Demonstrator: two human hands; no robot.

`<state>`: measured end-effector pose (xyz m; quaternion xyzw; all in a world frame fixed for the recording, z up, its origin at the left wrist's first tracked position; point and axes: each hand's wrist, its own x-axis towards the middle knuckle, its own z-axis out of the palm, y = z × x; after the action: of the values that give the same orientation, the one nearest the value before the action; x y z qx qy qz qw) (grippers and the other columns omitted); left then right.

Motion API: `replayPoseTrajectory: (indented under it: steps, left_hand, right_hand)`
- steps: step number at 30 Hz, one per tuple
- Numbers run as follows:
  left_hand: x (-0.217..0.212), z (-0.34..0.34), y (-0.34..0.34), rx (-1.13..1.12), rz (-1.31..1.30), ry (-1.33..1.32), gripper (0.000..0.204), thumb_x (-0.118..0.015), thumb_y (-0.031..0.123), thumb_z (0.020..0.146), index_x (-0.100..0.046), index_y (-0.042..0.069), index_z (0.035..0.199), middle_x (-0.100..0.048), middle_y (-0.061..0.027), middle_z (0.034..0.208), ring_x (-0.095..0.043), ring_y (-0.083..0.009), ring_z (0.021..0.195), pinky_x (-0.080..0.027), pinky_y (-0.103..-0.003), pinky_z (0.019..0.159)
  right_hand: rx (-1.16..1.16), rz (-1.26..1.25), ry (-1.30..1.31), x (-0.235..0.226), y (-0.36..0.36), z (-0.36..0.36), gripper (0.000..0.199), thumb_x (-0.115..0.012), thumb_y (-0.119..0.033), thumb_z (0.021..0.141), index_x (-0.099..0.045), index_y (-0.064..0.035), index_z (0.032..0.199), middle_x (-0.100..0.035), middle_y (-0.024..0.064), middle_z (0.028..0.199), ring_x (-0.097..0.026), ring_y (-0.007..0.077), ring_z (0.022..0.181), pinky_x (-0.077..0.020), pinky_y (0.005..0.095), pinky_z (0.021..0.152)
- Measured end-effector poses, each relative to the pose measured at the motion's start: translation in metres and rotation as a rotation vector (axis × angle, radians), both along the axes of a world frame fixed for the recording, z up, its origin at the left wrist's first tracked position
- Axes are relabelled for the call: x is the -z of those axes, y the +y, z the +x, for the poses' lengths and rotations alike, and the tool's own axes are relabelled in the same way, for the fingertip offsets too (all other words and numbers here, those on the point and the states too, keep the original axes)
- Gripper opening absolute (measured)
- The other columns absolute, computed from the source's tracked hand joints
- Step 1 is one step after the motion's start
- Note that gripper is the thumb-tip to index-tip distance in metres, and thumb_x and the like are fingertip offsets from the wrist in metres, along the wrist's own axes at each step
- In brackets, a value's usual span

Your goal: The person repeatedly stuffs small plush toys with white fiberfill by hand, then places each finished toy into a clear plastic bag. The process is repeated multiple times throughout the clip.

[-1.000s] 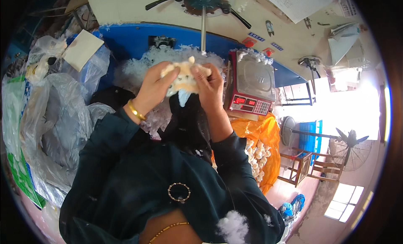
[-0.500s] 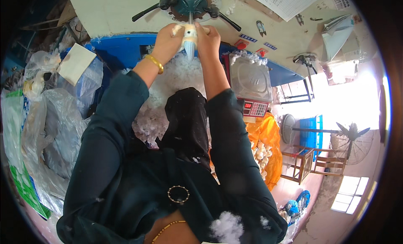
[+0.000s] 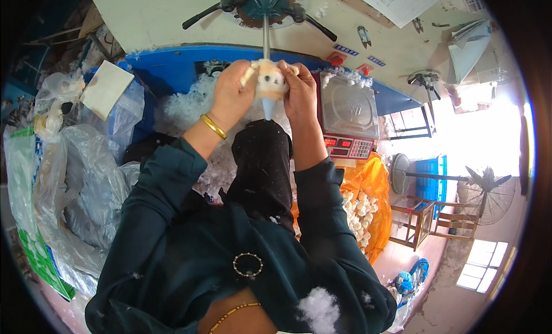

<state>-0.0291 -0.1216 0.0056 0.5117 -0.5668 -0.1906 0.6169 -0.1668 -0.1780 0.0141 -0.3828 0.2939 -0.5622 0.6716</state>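
Between both hands I hold a small plush toy [image 3: 272,85], cream-coloured with a dark-eyed face and a pale blue pointed end hanging toward me. A metal tube [image 3: 265,38] from the wall-mounted machine [image 3: 263,5] meets its far end; whether the tip is inside the toy is hidden. My left hand [image 3: 233,92], with a gold bangle at the wrist, grips its left side. My right hand [image 3: 302,98] pinches its right side, thumb at the top. Loose white stuffing [image 3: 215,161] lies below the hands.
A scale [image 3: 348,118] with a red keypad front stands on the right. Beyond it an orange sack [image 3: 376,207] holds several cream plush pieces. Clear plastic bags [image 3: 86,190] fill the left. Thread snips [image 3: 364,37] and papers [image 3: 397,3] lie on the pale worktop. A fan [image 3: 486,193] is farther right.
Both hands have drawn the plush toy toward me along the metal tube. More of the tube now shows, and the toy looks fuller and rounder.
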Motion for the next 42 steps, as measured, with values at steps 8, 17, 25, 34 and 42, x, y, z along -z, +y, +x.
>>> replayPoseTrajectory:
  steps: [8, 17, 25, 34, 42]
  left_hand:
    - [0.005, 0.019, -0.006, -0.018, -0.115, -0.144, 0.009, -0.060, 0.006, 0.079, -0.056, -0.001, 0.083, -0.055, -0.0174, 0.078, -0.055, -0.0381, 0.074, -0.045, -0.041, 0.064]
    - [0.007, 0.008, 0.005, -0.099, -0.049, -0.163, 0.013, -0.060, 0.011, 0.082, -0.059, -0.002, 0.080, -0.058, -0.0184, 0.076, -0.057, -0.0385, 0.072, -0.045, -0.042, 0.062]
    - [-0.006, 0.018, 0.005, -0.089, -0.010, -0.154, 0.011, -0.059, 0.009, 0.082, -0.060, -0.002, 0.079, -0.058, -0.0181, 0.075, -0.057, -0.0370, 0.071, -0.045, -0.041, 0.063]
    - [-0.011, 0.002, 0.034, -0.053, 0.042, -0.072, 0.010, -0.060, 0.007, 0.085, -0.063, -0.002, 0.088, -0.065, -0.0144, 0.086, -0.061, -0.0290, 0.076, -0.048, -0.033, 0.068]
    - [0.000, 0.028, 0.045, 0.731, 0.483, 1.081, 0.043, -0.041, 0.028, 0.098, -0.059, -0.007, 0.116, -0.064, -0.0220, 0.111, -0.062, -0.0285, 0.104, -0.048, -0.036, 0.094]
  right_hand:
    - [0.216, -0.070, -0.031, -0.001, 0.030, 0.025, 0.021, -0.076, -0.003, 0.078, -0.058, -0.0077, 0.069, -0.064, 0.0023, 0.071, -0.056, 0.0066, 0.063, -0.0438, 0.0198, 0.059]
    - [0.295, -0.230, 0.153, -0.007, 0.027, 0.018, 0.013, -0.074, 0.000, 0.079, -0.062, -0.0047, 0.074, -0.067, 0.0024, 0.075, -0.057, 0.0058, 0.066, -0.0464, 0.0198, 0.062]
    - [0.301, -0.268, 0.006, 0.013, 0.022, 0.024, 0.014, -0.072, 0.002, 0.079, -0.061, -0.0042, 0.074, -0.063, -0.0009, 0.073, -0.052, 0.0039, 0.066, -0.0421, 0.0187, 0.062]
    - [0.193, -0.285, 0.011, 0.004, 0.037, 0.000, 0.013, -0.070, 0.004, 0.081, -0.062, -0.0036, 0.074, -0.062, 0.0002, 0.075, -0.055, 0.0051, 0.068, -0.0442, 0.0185, 0.064]
    - [-0.533, -0.317, 1.933, -0.018, 0.080, -0.192, 0.022, -0.076, -0.020, 0.075, -0.069, -0.0018, 0.085, -0.060, 0.0055, 0.057, -0.058, 0.0149, 0.057, -0.0457, 0.0302, 0.056]
